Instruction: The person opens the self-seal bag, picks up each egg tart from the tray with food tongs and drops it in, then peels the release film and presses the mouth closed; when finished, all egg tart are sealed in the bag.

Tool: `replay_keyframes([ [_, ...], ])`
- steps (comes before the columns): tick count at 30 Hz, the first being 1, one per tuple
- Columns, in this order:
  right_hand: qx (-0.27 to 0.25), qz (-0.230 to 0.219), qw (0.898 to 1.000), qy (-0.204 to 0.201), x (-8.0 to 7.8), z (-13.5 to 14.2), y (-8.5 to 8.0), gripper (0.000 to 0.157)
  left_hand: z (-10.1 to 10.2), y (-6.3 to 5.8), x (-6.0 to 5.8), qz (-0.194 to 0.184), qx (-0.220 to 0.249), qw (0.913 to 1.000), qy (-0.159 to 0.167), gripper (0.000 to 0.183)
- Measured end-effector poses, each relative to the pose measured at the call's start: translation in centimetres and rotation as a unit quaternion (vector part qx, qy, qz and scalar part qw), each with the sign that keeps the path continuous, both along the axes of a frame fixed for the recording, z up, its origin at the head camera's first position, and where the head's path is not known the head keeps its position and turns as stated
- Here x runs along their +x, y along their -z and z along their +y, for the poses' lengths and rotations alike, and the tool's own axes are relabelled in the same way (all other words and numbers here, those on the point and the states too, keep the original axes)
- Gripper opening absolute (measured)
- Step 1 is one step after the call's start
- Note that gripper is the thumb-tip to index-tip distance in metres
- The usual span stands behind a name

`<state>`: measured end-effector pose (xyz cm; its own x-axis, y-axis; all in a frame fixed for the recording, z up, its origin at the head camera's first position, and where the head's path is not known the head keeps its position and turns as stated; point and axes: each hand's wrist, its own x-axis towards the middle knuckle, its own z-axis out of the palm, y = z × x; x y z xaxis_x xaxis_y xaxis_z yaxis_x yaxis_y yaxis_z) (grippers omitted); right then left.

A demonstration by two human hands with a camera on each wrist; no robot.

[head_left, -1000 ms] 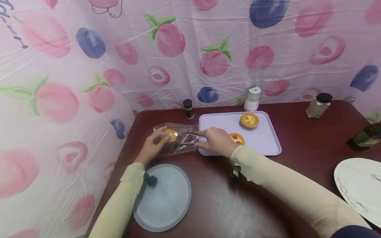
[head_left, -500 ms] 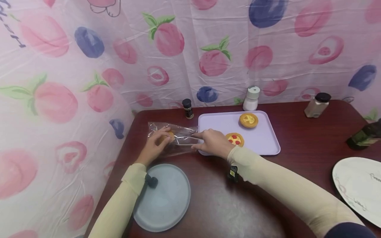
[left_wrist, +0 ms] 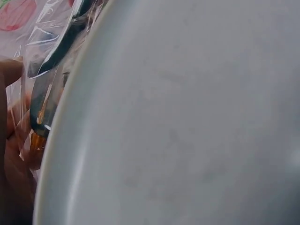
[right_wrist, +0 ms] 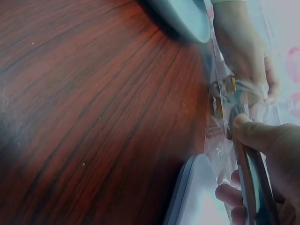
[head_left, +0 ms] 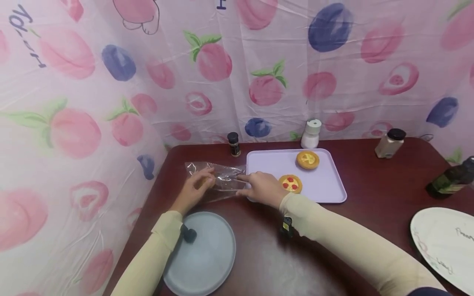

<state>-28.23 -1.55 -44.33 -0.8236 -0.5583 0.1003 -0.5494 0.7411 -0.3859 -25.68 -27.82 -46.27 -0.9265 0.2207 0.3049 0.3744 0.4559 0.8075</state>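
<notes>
My right hand (head_left: 264, 189) grips a pair of metal tongs (right_wrist: 255, 183) beside the tray's left end. The tong arms reach into a clear plastic bag (head_left: 229, 170) lying over the table. At the bag's far end, my left hand (head_left: 192, 190) pinches the plastic around a small golden tart. Its fingers cover most of that tart; only an orange-brown bit of the tart (left_wrist: 37, 140) shows in the left wrist view. From the right wrist view, the tong tips sit close to the tart, but I cannot tell whether they still clamp it.
A lilac tray (head_left: 326, 191) holds a red-topped tart (head_left: 290, 184) and a yellow-topped tart (head_left: 307, 159). Near my left wrist lies a grey plate (head_left: 207, 259). Behind stand a small black-capped jar (head_left: 234, 144) and a white shaker (head_left: 311, 134). A white plate (head_left: 444, 246) is at right.
The head view has tilted slightly upward. My left fingers have closed further over the tart in the bag, hiding what showed before. The right hand with the tongs has barely moved.
</notes>
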Motion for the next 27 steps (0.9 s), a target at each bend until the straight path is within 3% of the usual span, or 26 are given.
replay_keyframes([
  [6, -0.011, -0.009, 1.0, 0.012, 0.2, 0.8, 0.3, 0.066, -0.2, 0.4, -0.1, -0.001, 0.012, 0.9999, -0.006, 0.018],
  [14, 0.012, -0.014, 1.0, 0.024, 0.9, 4.3, -1.4, 0.067, -0.7, 0.6, -0.4, 0.009, 0.021, 0.9996, -0.016, 0.018],
  [22, 0.008, 0.021, 0.998, 0.051, 2.3, 11.5, -3.2, 0.068, -1.1, -0.1, 0.0, -0.004, 0.025, 0.9993, -0.026, 0.021],
  [27, 0.014, 0.029, 0.994, 0.107, 3.4, 17.9, -4.2, 0.073, -1.2, -0.5, 0.0, -0.014, 0.031, 0.9988, -0.036, 0.022],
])
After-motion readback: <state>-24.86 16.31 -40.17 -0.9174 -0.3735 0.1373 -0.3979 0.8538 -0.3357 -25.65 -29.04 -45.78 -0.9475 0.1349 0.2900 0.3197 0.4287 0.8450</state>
